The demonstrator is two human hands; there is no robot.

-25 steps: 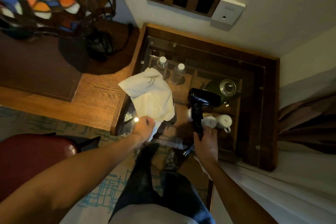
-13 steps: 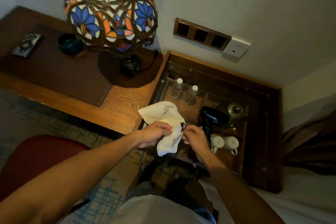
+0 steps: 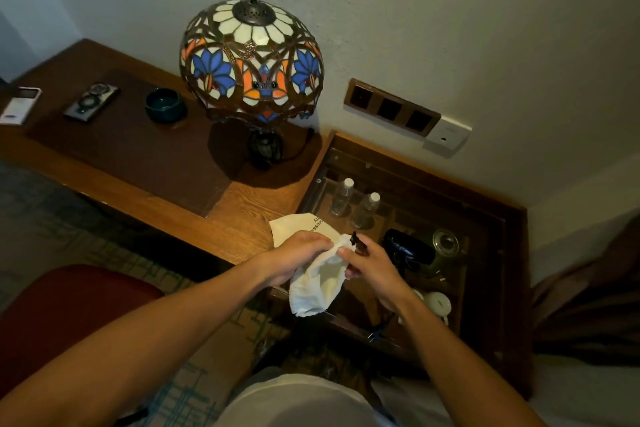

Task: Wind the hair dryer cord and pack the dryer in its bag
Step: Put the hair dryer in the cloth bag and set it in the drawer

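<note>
Both hands hold the white cloth bag (image 3: 317,282) above the cabinet edge: left hand (image 3: 300,255) gripping one side of its mouth, right hand (image 3: 367,262) pinching the other side beside the dark drawstring (image 3: 358,242). The black hair dryer (image 3: 408,251) lies on the glass top (image 3: 485,218) just right of the hands. Judgement: bag soft and limp, so spread it by the hem; dryer rigid and heavier, best taken by its handle.

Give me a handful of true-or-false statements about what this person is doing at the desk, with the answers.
1. Both hands hold the white bag. True: the left hand and the right hand grip its mouth.
2. The hair dryer is already inside the bag. False: it lies on the glass-topped side table.
3. The lamp has a plain white shade. False: it is coloured stained glass.
4. Two water bottles show under the glass. True.
5. A dark bowl sits left of the lamp. True.
</note>
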